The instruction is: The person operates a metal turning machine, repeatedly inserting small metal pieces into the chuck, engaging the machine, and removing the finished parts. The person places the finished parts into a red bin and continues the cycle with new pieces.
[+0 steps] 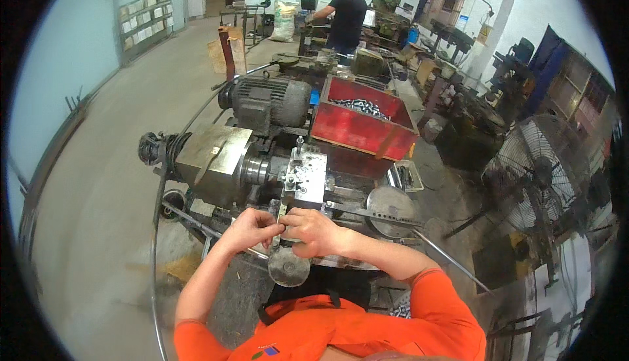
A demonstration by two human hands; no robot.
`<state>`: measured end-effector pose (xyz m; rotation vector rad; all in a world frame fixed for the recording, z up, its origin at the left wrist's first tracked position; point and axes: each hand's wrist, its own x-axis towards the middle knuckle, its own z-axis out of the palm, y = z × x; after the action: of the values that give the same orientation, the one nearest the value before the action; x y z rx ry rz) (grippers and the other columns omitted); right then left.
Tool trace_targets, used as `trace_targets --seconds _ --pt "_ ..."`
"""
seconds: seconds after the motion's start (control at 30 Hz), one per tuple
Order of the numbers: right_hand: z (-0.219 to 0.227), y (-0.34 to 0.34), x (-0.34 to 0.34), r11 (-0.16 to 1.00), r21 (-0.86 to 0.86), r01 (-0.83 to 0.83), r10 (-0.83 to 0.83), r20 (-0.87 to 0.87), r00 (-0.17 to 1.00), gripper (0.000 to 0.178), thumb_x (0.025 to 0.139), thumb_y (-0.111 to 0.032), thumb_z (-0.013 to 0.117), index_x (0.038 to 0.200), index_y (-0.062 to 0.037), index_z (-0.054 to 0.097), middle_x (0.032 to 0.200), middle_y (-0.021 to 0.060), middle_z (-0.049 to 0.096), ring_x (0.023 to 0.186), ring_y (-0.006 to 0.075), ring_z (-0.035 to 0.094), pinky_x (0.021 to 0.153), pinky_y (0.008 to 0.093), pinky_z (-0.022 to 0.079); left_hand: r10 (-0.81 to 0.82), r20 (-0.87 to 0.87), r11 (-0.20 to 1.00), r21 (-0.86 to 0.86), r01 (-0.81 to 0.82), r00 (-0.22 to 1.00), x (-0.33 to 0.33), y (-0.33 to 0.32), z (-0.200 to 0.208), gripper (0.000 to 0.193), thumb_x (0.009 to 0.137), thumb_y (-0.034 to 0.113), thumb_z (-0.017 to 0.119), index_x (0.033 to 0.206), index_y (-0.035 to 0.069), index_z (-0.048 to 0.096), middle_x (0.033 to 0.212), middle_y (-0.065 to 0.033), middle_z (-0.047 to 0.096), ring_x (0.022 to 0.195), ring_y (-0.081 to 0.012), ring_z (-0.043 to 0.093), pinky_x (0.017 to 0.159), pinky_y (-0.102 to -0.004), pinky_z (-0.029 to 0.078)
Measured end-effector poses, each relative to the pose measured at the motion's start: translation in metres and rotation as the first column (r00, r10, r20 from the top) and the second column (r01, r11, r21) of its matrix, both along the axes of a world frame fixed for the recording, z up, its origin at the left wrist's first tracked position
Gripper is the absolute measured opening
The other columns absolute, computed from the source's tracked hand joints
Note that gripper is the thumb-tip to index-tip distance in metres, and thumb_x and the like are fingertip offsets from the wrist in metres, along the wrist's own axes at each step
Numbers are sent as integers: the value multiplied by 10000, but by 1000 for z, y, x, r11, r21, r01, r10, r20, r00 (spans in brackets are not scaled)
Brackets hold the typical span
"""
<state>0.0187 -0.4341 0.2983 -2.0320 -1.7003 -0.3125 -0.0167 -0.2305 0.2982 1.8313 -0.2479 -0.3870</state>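
Note:
Both hands meet at the front of a small lathe-like machine, below its metal tool block (308,177). My left hand (257,228) is closed, thumb and fingertips pinched together beside a narrow upright metal bar (282,215). Against the other side of that bar, my right hand (310,231) has its fingers curled in. Whatever sits between the fingertips is too small or hidden to make out. Just beneath the hands is a round metal disc (289,267). Left of the block are the machine's spindle (257,170) and its boxy metal housing (215,158).
Behind the machine stand an electric motor (272,102) and a red bin (354,132) holding small metal parts. A long rod (455,263) slopes out at the right, near a large caged fan (534,174). Farther back, a person in black (347,17) works at another machine.

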Motion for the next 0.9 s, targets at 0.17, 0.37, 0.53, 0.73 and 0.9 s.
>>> trace_targets --seconds 0.17,0.37,0.53,0.73,0.9 --pt "2 4 9 994 -108 -2 7 52 999 332 529 -133 647 836 -7 643 1024 165 581 860 297 555 717 390 491 -8 39 985 175 1 999 -25 43 20 216 851 169 622 974 -8 607 706 -47 631 600 -104 577 548 -266 455" --pt "2 2 84 991 69 117 -126 139 982 180 542 -167 614 674 -47 637 799 134 566 755 329 538 651 433 476 649 414 501 400 -768 639 -102 198 -34 239 768 3 511 993 -10 590 584 -33 541 550 -112 569 500 -278 450" --pt "-17 50 134 794 -342 502 -509 76 857 233 532 -167 611 702 -22 677 770 170 640 813 348 613 720 404 522 703 367 372 542 -754 610 -176 255 -89 360 761 74 620 1110 -1 569 700 -109 614 654 -159 598 614 -316 481" --pt "-42 82 151 823 -310 476 -530 -114 841 205 549 -137 576 690 -38 687 709 218 630 746 371 638 703 401 526 743 274 378 582 -720 611 -188 228 -119 415 729 203 717 1032 -32 558 788 -218 626 751 -357 627 695 -414 491" --pt "-46 87 154 811 -351 469 -543 -152 826 247 540 -150 611 709 19 671 754 246 633 777 388 638 743 404 523 719 346 178 747 -640 603 -165 229 -125 268 706 143 681 860 -44 565 807 -260 609 804 -412 603 710 -468 482"
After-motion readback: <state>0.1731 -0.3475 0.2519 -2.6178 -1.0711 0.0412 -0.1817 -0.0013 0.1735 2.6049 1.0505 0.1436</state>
